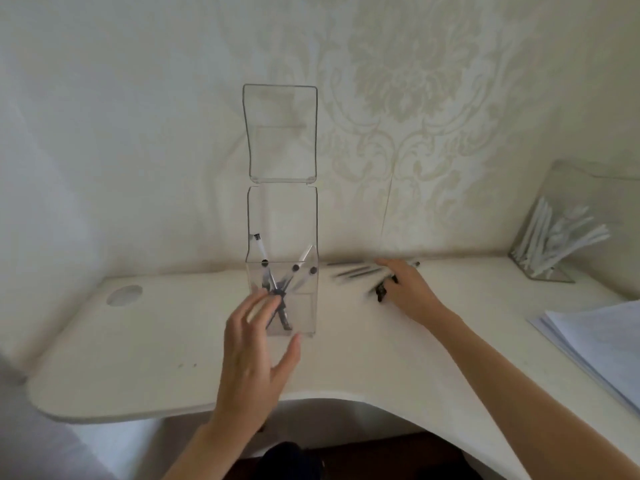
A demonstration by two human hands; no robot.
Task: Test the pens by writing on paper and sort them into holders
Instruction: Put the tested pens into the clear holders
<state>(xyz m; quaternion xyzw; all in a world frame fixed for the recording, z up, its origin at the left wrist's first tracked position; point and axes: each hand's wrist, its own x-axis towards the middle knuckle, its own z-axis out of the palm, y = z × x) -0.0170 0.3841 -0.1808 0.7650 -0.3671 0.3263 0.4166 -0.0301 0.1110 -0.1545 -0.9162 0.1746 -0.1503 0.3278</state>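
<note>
A tall clear holder [281, 237] stands mid-desk with its lid flipped up, and several pens [277, 285] with dark caps lean inside it. My left hand [252, 348] hovers at the holder's front left corner with its fingers spread and relaxed, the fingertips at the clear wall. A blurred row of loose pens [353, 271] lies on the desk to the right of the holder. My right hand [408, 292] lies palm down over that row, its fingers curled round a pen with a dark end [381, 293]. A second clear holder [554, 244] at the far right holds several white pens.
A stack of white paper [599, 344] lies at the right edge of the white desk [156, 358]. A round cable hole [124, 295] sits at the desk's back left. The patterned wall rises directly behind the desk, whose front edge curves inward toward me.
</note>
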